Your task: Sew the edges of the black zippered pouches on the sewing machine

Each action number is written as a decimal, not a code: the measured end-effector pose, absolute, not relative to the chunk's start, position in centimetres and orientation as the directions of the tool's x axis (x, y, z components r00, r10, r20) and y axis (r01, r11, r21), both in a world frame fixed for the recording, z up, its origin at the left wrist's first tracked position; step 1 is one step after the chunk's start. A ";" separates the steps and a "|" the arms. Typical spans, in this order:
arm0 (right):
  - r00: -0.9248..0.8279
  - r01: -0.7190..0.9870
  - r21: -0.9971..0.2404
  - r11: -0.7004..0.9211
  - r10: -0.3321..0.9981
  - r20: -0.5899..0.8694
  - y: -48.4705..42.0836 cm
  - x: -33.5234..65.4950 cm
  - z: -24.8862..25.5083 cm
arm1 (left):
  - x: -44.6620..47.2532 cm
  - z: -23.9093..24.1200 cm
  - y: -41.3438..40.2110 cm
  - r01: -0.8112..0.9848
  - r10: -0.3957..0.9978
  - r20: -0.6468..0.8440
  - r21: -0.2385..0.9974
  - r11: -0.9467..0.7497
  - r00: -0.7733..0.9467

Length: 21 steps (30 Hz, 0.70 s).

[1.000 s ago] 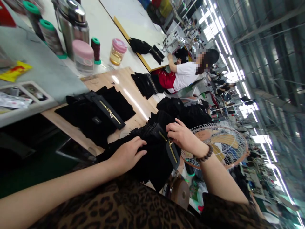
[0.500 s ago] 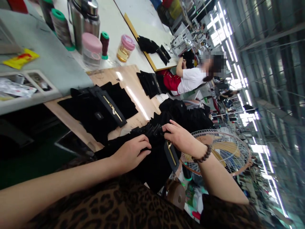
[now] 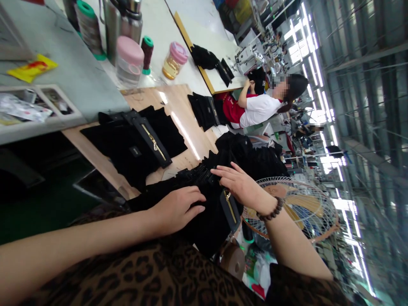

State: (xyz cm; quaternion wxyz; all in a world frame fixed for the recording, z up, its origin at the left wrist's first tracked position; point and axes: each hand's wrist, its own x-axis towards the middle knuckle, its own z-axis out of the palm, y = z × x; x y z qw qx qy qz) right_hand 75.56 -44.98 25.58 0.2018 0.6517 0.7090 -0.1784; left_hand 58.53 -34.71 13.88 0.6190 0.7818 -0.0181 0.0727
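Black fabric pieces point(image 3: 207, 216) lie in a thick stack in front of my body, their edges bunched along the far side. My left hand point(image 3: 178, 208) rests on the near left of this stack, thumb apart from the fingers and nothing visible between them. Over the stack's right side is my right hand point(image 3: 240, 185), its fingers stretched out flat across the bunched edges. A dark strip with a gold zipper point(image 3: 230, 210) shows just below my right palm. What lies directly under both palms is hidden.
Left on the wooden board point(image 3: 178, 100) lies another black stack with a zippered strip point(image 3: 153, 140). Thread cones point(image 3: 91, 32), a steel flask point(image 3: 127, 25) and pink-lidded jars point(image 3: 129, 59) stand beyond. A caged fan point(image 3: 293, 206) is close to my right arm; a co-worker point(image 3: 259, 108) sits ahead.
My right hand's fingers have straightened and flattened over the fabric edges. My left hand has moved slightly lower in the view, its fingers still apart. The view has shifted a little.
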 end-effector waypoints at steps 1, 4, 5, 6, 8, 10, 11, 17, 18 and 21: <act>-0.076 0.996 0.000 0.089 0.849 -0.523 -45.0 75.6 25.5 | 58.5 13.8 -34.7 -0.123 0.065 0.142 0.965 -0.230 0.988; -0.071 0.996 0.019 0.092 0.865 -0.497 -45.3 75.7 25.4 | 58.4 13.8 -34.5 -0.125 0.057 0.141 0.966 -0.228 0.988; -0.063 0.995 0.034 0.091 0.872 -0.485 -45.4 75.7 25.4 | 58.4 13.9 -34.5 -0.122 0.053 0.137 0.966 -0.228 0.989; -0.053 0.995 0.049 0.087 0.880 -0.472 -45.5 75.7 25.4 | 58.4 13.9 -34.4 -0.117 0.050 0.132 0.967 -0.227 0.990; -0.032 0.994 0.075 0.074 0.890 -0.455 -45.5 75.5 25.4 | 58.3 14.0 -34.3 -0.110 0.047 0.124 0.969 -0.222 0.991; -0.013 0.993 0.095 0.064 0.888 -0.460 -45.5 75.3 25.4 | 58.3 14.1 -34.3 -0.104 0.038 0.115 0.971 -0.215 0.993; -0.010 0.993 0.102 0.066 0.882 -0.471 -45.4 75.3 25.4 | 58.3 14.1 -34.4 -0.103 0.032 0.112 0.972 -0.211 0.993; -0.032 0.993 0.079 0.086 0.849 -0.527 -45.0 75.4 25.4 | 58.4 13.9 -34.6 -0.096 0.013 0.100 0.975 -0.201 0.995; -0.039 0.994 0.065 0.087 0.845 -0.533 -45.0 75.5 25.3 | 58.4 13.9 -34.6 -0.095 0.009 0.099 0.975 -0.202 0.995; -0.059 0.995 0.036 0.093 0.838 -0.542 -45.2 75.8 25.3 | 58.3 13.9 -34.5 -0.095 0.006 0.098 0.975 -0.203 0.995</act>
